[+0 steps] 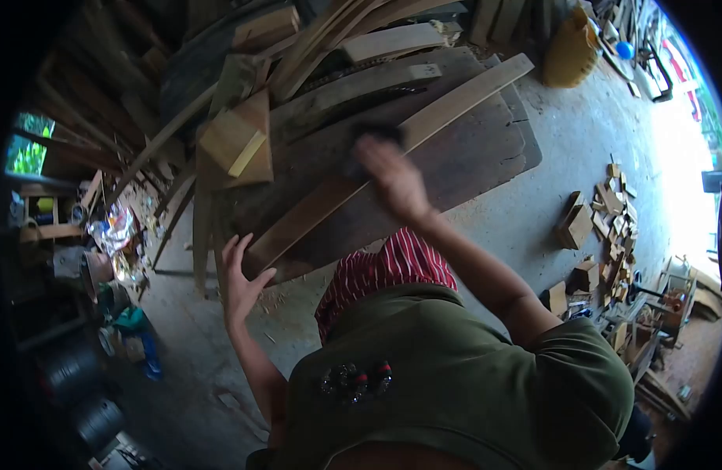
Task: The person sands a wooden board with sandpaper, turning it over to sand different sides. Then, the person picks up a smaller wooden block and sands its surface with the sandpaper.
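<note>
A long, pale wooden strip (464, 99) lies slantwise over a dark brown board (486, 149). My left hand (241, 283) is at the strip's near-left end, with the thumb on one side and the fingers on the other, bracing it. Around the middle of the strip, my right hand (396, 180) is closed over a dark, blocky tool (376, 135) pressed to the wood. Motion blurs the tool and fingers, so I cannot tell its exact kind.
A wooden block (234, 145) sits left of the strip. Curved wooden pieces (353, 90) pile up behind it. Offcuts (604, 227) litter the concrete floor at right, near a yellow sack (571, 51). Dark cylinders (98, 423) stand lower left.
</note>
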Motion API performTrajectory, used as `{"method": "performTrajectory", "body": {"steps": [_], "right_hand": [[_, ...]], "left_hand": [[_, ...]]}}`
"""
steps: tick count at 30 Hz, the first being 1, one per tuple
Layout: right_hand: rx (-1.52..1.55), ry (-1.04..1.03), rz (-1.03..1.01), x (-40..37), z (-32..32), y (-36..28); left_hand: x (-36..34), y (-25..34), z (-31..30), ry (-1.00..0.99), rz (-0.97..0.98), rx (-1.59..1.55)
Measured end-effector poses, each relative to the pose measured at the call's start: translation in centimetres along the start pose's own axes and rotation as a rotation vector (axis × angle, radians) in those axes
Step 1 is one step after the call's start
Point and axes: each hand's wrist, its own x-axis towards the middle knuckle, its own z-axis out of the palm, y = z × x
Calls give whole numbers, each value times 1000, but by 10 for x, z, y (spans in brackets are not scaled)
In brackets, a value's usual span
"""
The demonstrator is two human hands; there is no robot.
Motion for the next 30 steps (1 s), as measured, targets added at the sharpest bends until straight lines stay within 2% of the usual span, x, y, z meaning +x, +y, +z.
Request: {"method": "performTrajectory", "body": {"steps": [1,2,3,5,6,9,10,11,12,13,15,17,18,19,21,22,25,27,29,30], "right_hand": [[28,-88,-182,-3,8,-18],[171,-146,-287,-9,18,-29],[152,-208,-312,-9,7,-38],[105,-148,-241,-5,-11,11],[-58,-103,-152,-1,-27,44],[-94,212,106,13,-80,156],[-200,273,99,23,-96,188],[-276,349,188,27,-101,200],[-240,360,207,29,-96,200],[-207,370,226,29,-86,193],[-172,260,7,17,-54,160],[-66,21,-140,12,-41,102],[-19,-15,-229,9,-39,84],[-17,-10,-228,11,-43,92],[55,-67,-222,15,-61,127],[-114,-17,-186,23,-76,159],[-138,209,83,41,-115,279],[-288,305,129,58,-151,315],[-314,383,221,60,-141,322],[-219,355,155,56,-133,310]], "left_hand": [[5,23,5,13,161,362],[16,47,15,-16,157,360],[27,63,31,-19,167,371],[47,87,65,-33,309,394],[57,86,82,-35,352,411],[74,84,131,10,421,414],[77,84,142,111,401,537],[78,84,150,214,377,655],[80,84,155,310,424,703],[80,87,157,314,430,701],[78,88,158,331,407,746],[80,84,161,363,440,748],[78,85,162,370,434,763],[79,85,162,379,430,781],[82,84,163,396,428,801],[82,84,164,401,413,823],[79,84,169,438,379,862],[80,84,170,460,379,877],[79,83,170,491,380,872],[79,83,170,489,379,895]]}}
